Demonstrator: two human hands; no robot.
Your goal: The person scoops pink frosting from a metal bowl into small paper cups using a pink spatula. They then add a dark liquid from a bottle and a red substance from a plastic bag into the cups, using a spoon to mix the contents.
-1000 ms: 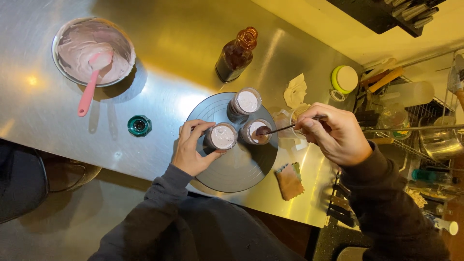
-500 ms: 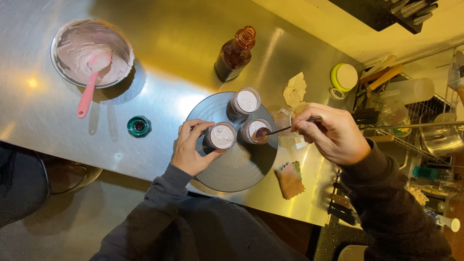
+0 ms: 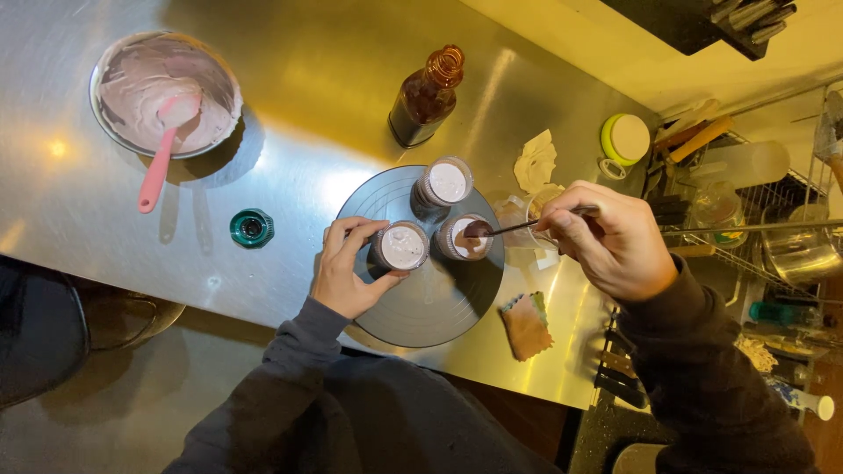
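Three small filled cups stand on a dark round turntable [image 3: 439, 298]. My left hand [image 3: 347, 268] grips the nearest cup [image 3: 402, 247] from its left side. My right hand [image 3: 615, 237] pinches a thin spoon [image 3: 509, 228] whose dark-loaded tip hovers over the middle cup [image 3: 465, 237]. The third cup [image 3: 446, 182] stands behind them, untouched.
A metal bowl [image 3: 167, 92] of pale pink cream holds a pink spatula [image 3: 162, 145] at far left. A brown bottle [image 3: 426, 96], a teal cap [image 3: 252, 227], crumpled paper [image 3: 536, 162], a green-rimmed lid [image 3: 625, 139] and a brown cloth [image 3: 527, 325] lie around. A dish rack [image 3: 773, 228] stands to the right.
The spoon tip has stayed at the middle cup, shifting only slightly. My left hand keeps its grip on the near cup.
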